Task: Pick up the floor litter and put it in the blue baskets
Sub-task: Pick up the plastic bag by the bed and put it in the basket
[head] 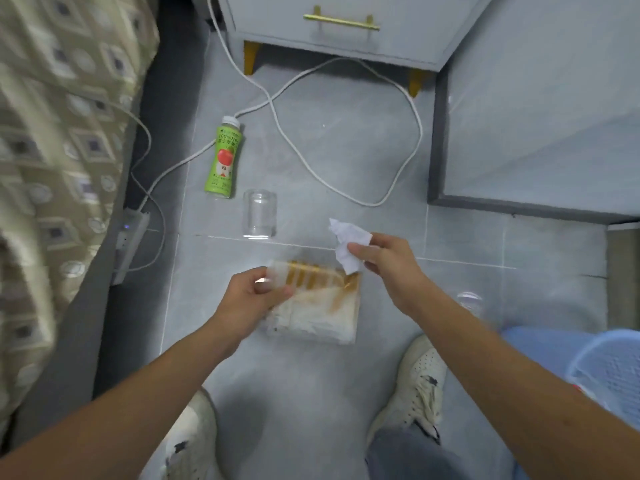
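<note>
You are standing in a home bedroom: a bed with a beige diamond-patterned cover [52, 150] runs along your left, a pale grey nightstand with a brass handle [341, 22] stands ahead, and a white power cord [346, 188] trails across the grey floor tiles [311, 393].

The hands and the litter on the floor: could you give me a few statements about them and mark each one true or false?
1. The right hand pinches a crumpled white tissue. True.
2. The left hand is free and holds nothing. False: its grip is on a clear plastic wrapper with orange stripes.
3. The green juice bottle stands upright. False: it lies on its side on the floor tiles.
4. A clear glass jar lies just beside the bottle. True.
5. A blue basket sits at the person's right. True.
6. The tissue is already in the basket. False: it is in the right hand.
</note>
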A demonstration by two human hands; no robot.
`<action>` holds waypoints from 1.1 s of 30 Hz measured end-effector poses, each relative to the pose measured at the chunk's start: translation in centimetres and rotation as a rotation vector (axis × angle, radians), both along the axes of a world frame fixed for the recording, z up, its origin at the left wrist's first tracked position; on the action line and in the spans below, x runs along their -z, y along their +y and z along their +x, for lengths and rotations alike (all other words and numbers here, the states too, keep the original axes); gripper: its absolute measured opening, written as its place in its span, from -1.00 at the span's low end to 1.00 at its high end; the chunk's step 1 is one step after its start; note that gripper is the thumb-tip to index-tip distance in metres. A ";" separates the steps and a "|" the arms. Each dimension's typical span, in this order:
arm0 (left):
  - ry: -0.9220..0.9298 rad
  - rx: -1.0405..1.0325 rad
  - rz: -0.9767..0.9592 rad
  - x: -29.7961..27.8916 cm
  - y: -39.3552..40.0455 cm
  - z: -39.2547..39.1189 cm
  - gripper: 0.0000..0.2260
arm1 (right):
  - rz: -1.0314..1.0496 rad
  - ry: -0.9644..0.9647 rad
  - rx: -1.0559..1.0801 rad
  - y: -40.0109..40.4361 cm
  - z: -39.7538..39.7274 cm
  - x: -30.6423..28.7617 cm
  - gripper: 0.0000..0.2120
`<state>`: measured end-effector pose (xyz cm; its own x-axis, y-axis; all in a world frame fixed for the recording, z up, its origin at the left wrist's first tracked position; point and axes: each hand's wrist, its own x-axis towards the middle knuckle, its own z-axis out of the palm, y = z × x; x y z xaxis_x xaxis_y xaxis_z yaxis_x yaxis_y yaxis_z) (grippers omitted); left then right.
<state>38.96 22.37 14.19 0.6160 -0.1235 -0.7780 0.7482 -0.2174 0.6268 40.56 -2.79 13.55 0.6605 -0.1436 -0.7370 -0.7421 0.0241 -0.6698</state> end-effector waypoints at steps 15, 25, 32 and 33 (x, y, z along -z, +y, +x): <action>-0.123 0.587 -0.096 -19.4 -22.0 -13.3 -0.81 | -0.150 -0.244 0.724 -11.7 -30.4 -18.7 -0.63; -0.159 0.963 -0.168 -15.5 -41.5 -38.6 -0.56 | -0.329 -0.159 1.047 -24.5 -60.1 -17.0 -0.49; -0.497 1.138 0.015 -8.6 -50.0 -42.9 -0.59 | -0.626 0.014 0.778 -31.2 -63.5 -8.0 -0.62; -0.593 1.183 0.057 -7.6 -50.7 -42.4 -0.61 | -0.665 0.032 0.737 -31.6 -63.0 -7.0 -0.64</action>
